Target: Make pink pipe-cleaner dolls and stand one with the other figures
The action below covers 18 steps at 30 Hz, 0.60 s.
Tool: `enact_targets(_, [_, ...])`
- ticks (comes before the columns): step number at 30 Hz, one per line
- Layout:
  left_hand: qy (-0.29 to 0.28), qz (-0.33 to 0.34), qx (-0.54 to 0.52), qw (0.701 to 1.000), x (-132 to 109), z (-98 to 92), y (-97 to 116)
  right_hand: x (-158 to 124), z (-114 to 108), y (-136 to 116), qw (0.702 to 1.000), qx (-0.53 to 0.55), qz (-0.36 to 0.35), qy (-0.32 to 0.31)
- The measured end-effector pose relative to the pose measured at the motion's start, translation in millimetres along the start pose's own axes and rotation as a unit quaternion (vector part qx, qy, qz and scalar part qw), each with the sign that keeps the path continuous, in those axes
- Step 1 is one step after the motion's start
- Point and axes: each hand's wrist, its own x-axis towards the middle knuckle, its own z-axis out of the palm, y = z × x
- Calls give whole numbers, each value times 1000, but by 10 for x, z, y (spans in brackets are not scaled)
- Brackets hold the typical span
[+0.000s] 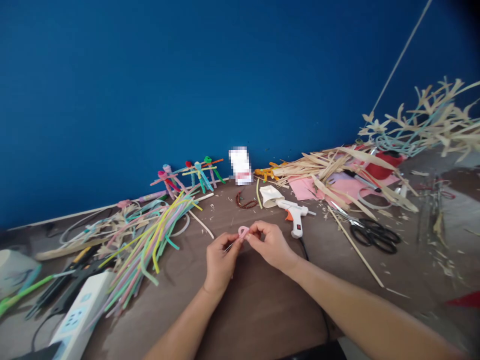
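Note:
A small pink loop of pipe cleaner (243, 231) shows between my fingertips, above the middle of the brown tabletop (255, 310). My left hand (222, 260) pinches its left side between thumb and fingers. On the right side, my right hand (270, 244) also has its fingertips closed on the loop. Most of the pipe cleaner beyond the loop is hidden by my fingers. Just past my right hand lies a white glue gun (296, 215) with an orange trigger, its nozzle pointing right.
Left lie many coloured pipe cleaners (153, 245) and a white power strip (80, 310). Pipe-cleaner figures (202, 175) lean along the blue wall (187, 75). Brown beads (245, 204) lie ahead. To the right are black-handled scissors (375, 235), a thin stick (356, 247) and pale dried strips (326, 165).

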Motion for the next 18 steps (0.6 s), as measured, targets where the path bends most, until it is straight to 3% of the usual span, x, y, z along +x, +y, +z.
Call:
enact_targets(5, [9,25,15,1000,23,-31,25,6,-12,74,999,-32,-18,16])
enact_targets(9, [18,77,47,996,18,-38,35,1,-72,26,988,-63,-117,74])
enact_targets(13, [27,107,56,992,7,-26,42,1,-109,-30,975,-111,-185,47])
enact_targets(18, [14,110,63,992,6,-38,70,5,-105,-19,974,-133,-183,31])
